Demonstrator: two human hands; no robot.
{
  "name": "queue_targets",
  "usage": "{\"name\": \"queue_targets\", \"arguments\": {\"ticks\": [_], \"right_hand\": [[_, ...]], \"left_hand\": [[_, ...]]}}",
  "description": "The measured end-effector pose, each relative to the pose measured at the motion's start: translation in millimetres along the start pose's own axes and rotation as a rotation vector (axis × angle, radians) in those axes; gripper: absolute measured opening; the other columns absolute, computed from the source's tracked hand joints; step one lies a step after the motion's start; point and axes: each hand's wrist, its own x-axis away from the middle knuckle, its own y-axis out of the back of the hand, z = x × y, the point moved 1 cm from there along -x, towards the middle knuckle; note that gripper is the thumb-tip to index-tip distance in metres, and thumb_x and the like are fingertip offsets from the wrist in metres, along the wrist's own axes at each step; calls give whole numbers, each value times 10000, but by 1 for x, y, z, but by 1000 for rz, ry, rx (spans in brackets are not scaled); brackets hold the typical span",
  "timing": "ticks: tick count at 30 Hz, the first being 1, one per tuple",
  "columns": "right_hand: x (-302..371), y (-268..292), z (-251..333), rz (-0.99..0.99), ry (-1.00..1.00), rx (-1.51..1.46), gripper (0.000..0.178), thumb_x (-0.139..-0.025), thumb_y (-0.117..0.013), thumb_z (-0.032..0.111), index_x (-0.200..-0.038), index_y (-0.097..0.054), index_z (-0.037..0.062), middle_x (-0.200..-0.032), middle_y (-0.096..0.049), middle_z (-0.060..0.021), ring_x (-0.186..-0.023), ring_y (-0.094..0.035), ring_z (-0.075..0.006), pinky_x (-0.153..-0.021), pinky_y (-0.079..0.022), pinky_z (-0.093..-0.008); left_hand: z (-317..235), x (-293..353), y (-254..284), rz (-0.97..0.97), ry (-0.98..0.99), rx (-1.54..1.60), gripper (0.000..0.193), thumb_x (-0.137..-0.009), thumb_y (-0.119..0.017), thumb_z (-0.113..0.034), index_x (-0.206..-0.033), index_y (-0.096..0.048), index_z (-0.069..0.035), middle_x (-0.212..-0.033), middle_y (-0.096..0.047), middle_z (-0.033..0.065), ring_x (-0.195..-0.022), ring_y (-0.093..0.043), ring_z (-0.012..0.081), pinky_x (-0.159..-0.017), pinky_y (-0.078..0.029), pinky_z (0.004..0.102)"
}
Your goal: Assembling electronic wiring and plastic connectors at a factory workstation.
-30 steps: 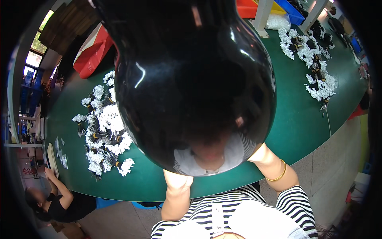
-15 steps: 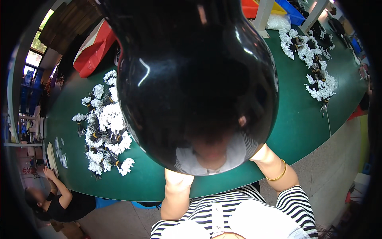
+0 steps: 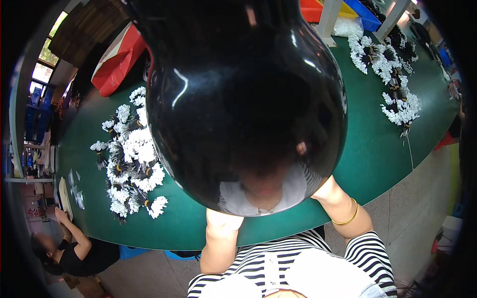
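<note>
A large glossy black rounded object point(image 3: 248, 109) fills the middle of the view and covers the space where my hands work. Below its lower edge, only the wrist end of my left hand point(image 3: 224, 219) shows; its fingers are hidden. On the other side, my right hand point(image 3: 326, 188) also disappears behind the black shape, with a gold bangle on that wrist. Whatever either hand touches or holds is out of sight. To the left lie several bundles of short black wires with white connectors point(image 3: 139, 146), bound with yellowish bands.
More wire bundles point(image 3: 400, 107) lie along the right of the green table point(image 3: 367, 164). A red bag point(image 3: 117, 67) stands at the back left. Blue point(image 3: 362, 15) and yellow bins sit at the back right. Another person point(image 3: 74, 243) sits at the far left, hands together.
My left wrist has shifted very slightly. The black object, the wire bundles and my right arm look practically the same.
</note>
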Motion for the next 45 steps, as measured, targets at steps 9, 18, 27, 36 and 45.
{"name": "queue_targets", "arguments": {"ticks": [9,18,27,36,45], "right_hand": [[3,-12,20,31,-2,46,119,-817,-592,20,-923,-559,-22,-774,-607,-66,-716,-582,-105,-686,-477,-241],[4,-8,20,-46,28,226,87,-810,-607,62,-847,-576,-11,-739,-618,-58,-696,-586,-101,-647,-479,-243],[3,-10,20,8,-60,233,100,-822,-596,86,-834,-586,-13,-760,-625,-61,-724,-587,-102,-674,-474,-249],[4,-9,21,46,12,446,109,-837,-572,99,-838,-590,-9,-788,-618,-65,-730,-583,-108,-683,-470,-248],[6,-9,4,-65,263,573,118,-810,-530,45,-889,-607,2,-875,-616,-126,-784,-583,-241,-730,-470,-324]], "left_hand": [[3,8,5,-222,163,127,310,-855,-510,-131,-1136,-480,-5,-1008,-498,160,-907,-476,291,-857,-410,490],[0,1,-5,-74,259,217,320,-845,-536,-140,-1089,-493,61,-1025,-515,209,-1024,-486,334,-853,-442,411],[11,5,-6,-355,77,-182,163,-775,-558,35,-932,-578,71,-871,-586,138,-845,-576,241,-751,-463,309],[14,7,-5,-306,-128,-398,154,-759,-569,72,-912,-574,62,-841,-597,121,-784,-583,214,-728,-459,300],[9,11,-2,-282,-234,-153,244,-829,-543,-14,-1072,-543,13,-987,-590,152,-923,-565,247,-849,-445,343]]}}
